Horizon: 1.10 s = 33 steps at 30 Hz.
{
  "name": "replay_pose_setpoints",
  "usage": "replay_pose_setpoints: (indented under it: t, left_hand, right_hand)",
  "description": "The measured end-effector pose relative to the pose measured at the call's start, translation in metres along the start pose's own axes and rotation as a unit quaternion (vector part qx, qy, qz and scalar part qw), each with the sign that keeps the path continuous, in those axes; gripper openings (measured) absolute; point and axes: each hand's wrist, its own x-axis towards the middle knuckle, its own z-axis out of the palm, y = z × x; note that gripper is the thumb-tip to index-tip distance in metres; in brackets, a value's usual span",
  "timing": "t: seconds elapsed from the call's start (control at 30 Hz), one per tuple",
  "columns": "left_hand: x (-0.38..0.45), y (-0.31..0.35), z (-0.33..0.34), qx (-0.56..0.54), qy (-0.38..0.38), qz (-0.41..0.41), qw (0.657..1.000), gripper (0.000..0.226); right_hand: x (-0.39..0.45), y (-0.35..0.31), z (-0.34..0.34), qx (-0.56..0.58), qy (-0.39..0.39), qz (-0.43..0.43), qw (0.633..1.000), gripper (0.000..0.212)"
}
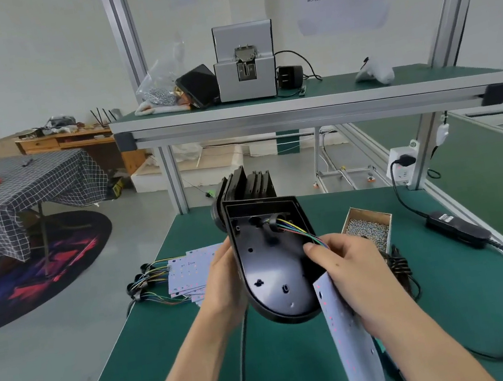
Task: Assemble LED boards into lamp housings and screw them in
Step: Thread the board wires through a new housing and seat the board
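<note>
Up off the bench, the left hand (224, 279) grips the lamp housing (270, 262) by its left edge. Right hand (351, 276) pinches the wires (295, 228), with the LED board (353, 335) hanging beneath it.

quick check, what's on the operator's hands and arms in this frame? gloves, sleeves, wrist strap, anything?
Nothing worn that the head view shows. The left hand and right hand are bare: no gloves, rings or finger cots visible. Both forearms are bare up to the bottom frame edge, with no sleeve cuff, watch, wristband or grounding strap in sight. Anything above the forearms lies out of frame.

Left hand (224, 279) steadies lamp housing (272, 272) — right hand (351, 276) grips LED board (354, 338).
</note>
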Motion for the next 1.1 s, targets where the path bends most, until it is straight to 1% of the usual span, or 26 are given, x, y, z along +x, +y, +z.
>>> replay_pose_setpoints:
  t: [0.03, 0.07, 0.1, 0.17, 0.2, 0.23, 0.3, 0.37, 0.4, 0.47, 0.5, 0.53, 0.57, 0.63, 0.67, 0.8, 0.87, 1.0, 1.1]
  left_hand:
    - [0.0, -0.002, -0.002, -0.027, 0.014, -0.032, 0.999, 0.019]
    - [-0.002, -0.003, -0.004, -0.049, 0.03, -0.064, 0.996, 0.022]
    - [-0.002, -0.003, -0.007, -0.079, 0.025, -0.092, 0.992, 0.037]
    - [-0.007, -0.005, -0.008, -0.119, -0.003, -0.141, 0.983, 0.081]
    - [-0.009, -0.006, -0.007, -0.12, -0.017, -0.149, 0.981, 0.091]
    - [-0.009, -0.009, -0.005, -0.114, -0.029, -0.145, 0.982, 0.088]
    - [-0.011, -0.01, 0.0, -0.116, -0.046, -0.154, 0.98, 0.07]
    - [-0.009, -0.01, 0.002, -0.125, -0.044, -0.153, 0.979, 0.063]
    - [-0.007, -0.01, 0.002, -0.122, -0.037, -0.15, 0.98, 0.062]
    - [-0.005, -0.008, 0.004, -0.11, -0.026, -0.148, 0.982, 0.061]
    - [-0.004, -0.009, 0.004, -0.107, -0.025, -0.151, 0.982, 0.062]
    - [-0.004, -0.009, 0.003, -0.104, -0.026, -0.151, 0.983, 0.062]
    - [-0.004, -0.01, 0.003, -0.105, -0.026, -0.147, 0.983, 0.061]
    - [-0.004, -0.011, 0.0, -0.104, -0.022, -0.133, 0.985, 0.059]
    - [-0.005, -0.011, 0.0, -0.101, -0.019, -0.126, 0.987, 0.059]
    - [-0.008, -0.012, -0.003, -0.069, -0.003, -0.083, 0.994, 0.055]
    - [-0.009, -0.012, -0.006, -0.053, 0.001, -0.066, 0.996, 0.058]
    - [-0.012, -0.015, -0.012, 0.003, -0.008, -0.021, 1.0, 0.079]
    - [-0.014, -0.013, -0.012, 0.061, -0.02, -0.001, 0.998, 0.077]
  right_hand:
    - [0.0, 0.004, 0.001, 0.003, 0.001, 0.003, 1.0, 0.028]
    - [-0.001, 0.007, 0.003, 0.008, -0.001, 0.006, 1.0, 0.023]
    - [-0.002, 0.01, 0.004, 0.014, -0.005, 0.011, 1.0, 0.018]
    - [-0.002, 0.014, 0.004, 0.021, -0.011, 0.023, 0.999, 0.015]
    - [-0.002, 0.016, 0.004, 0.019, -0.009, 0.025, 0.999, 0.015]
    - [-0.002, 0.02, 0.004, 0.008, -0.004, 0.024, 1.0, 0.016]
    - [0.0, 0.025, 0.002, -0.033, -0.003, 0.012, 0.999, 0.018]
    - [0.001, 0.028, 0.0, -0.074, -0.015, -0.001, 0.997, 0.01]
    - [0.001, 0.029, 0.0, -0.1, -0.021, -0.002, 0.995, 0.01]
    - [0.001, 0.03, 0.0, -0.183, -0.017, -0.007, 0.983, 0.042]
    - [0.001, 0.029, 0.001, -0.224, -0.007, -0.025, 0.974, 0.058]
    - [0.002, 0.027, 0.002, -0.256, 0.004, -0.058, 0.965, 0.066]
    - [0.002, 0.026, 0.004, -0.278, 0.014, -0.1, 0.955, 0.067]
    - [0.006, 0.024, 0.01, -0.322, 0.031, -0.173, 0.93, 0.055]
    - [0.008, 0.023, 0.013, -0.344, 0.039, -0.192, 0.918, 0.048]
    - [0.016, 0.019, 0.026, -0.389, 0.073, -0.204, 0.895, 0.034]
    - [0.02, 0.017, 0.029, -0.376, 0.069, -0.199, 0.902, 0.027]
    - [0.023, 0.015, 0.038, -0.328, 0.046, -0.198, 0.923, 0.016]
    - [0.019, 0.015, 0.042, -0.246, 0.042, -0.21, 0.945, 0.013]
